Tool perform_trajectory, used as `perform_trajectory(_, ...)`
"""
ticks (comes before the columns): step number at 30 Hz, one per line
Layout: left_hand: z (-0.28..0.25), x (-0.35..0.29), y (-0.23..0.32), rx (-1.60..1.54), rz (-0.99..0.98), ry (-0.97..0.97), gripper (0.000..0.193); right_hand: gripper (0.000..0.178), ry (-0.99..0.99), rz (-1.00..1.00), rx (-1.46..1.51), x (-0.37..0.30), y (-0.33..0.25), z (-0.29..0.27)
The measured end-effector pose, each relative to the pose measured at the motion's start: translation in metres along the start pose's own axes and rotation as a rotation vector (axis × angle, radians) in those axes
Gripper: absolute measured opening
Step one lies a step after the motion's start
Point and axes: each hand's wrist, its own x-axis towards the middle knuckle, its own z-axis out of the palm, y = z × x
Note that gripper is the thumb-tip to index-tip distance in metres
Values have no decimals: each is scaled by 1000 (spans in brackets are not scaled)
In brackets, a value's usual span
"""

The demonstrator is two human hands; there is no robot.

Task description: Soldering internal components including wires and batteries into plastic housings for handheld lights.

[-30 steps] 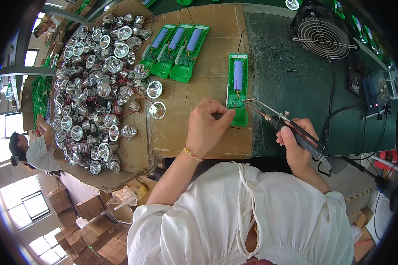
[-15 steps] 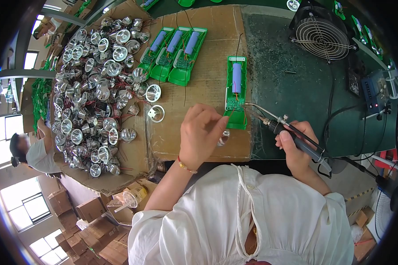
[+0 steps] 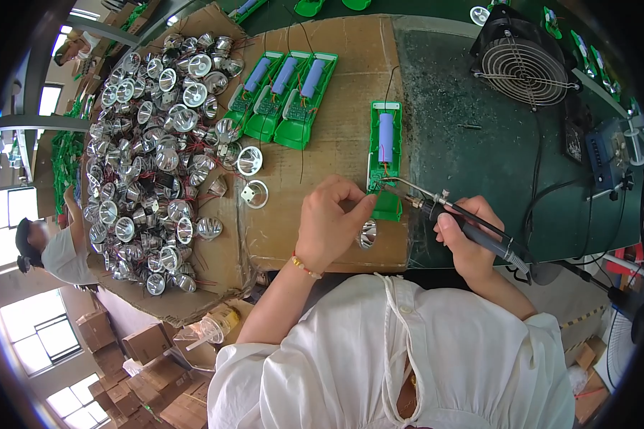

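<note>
My right hand (image 3: 472, 239) grips a soldering iron (image 3: 472, 230) with a thin metal feed tube (image 3: 415, 187) along it. Its tip end reaches the small green circuit board (image 3: 376, 184) in an open green plastic housing (image 3: 388, 209). Above the board, a purple cylindrical battery (image 3: 386, 139) lies in the same housing. My left hand (image 3: 333, 218) is closed in a pinch just left of the board, seemingly on a thin wire that its fingers mostly hide. Beside those fingertips, below the housing, lies a shiny reflector cup (image 3: 367, 234).
A large heap of reflector cups (image 3: 166, 159) with red wires fills the cardboard at left. Three green housings with batteries (image 3: 283, 96) lie side by side farther back. A fan with a wire guard (image 3: 524, 70) and a blue control box (image 3: 608, 146) stand at right, with loose cables nearby.
The soldering iron has moved left, bringing its tip end closer over the board. My left hand has shifted slightly right, its pinched fingers nearer the board. The whole view has shifted slightly.
</note>
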Motion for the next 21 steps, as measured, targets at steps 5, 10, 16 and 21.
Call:
perform_trajectory(5,-1,0,0,9,-33,-27,15,15,53,90,63,-3,-7,1)
perform_trajectory(10,-1,1,-2,8,10,-11,16,18,85,8,49,-2,-7,-5)
perform_trajectory(16,-3,4,-2,32,-7,-46,16,17,84,2,40,1,-8,-11)
perform_trajectory(21,-3,2,-1,42,-30,-53,15,13,97,-13,-9,3,-6,-24)
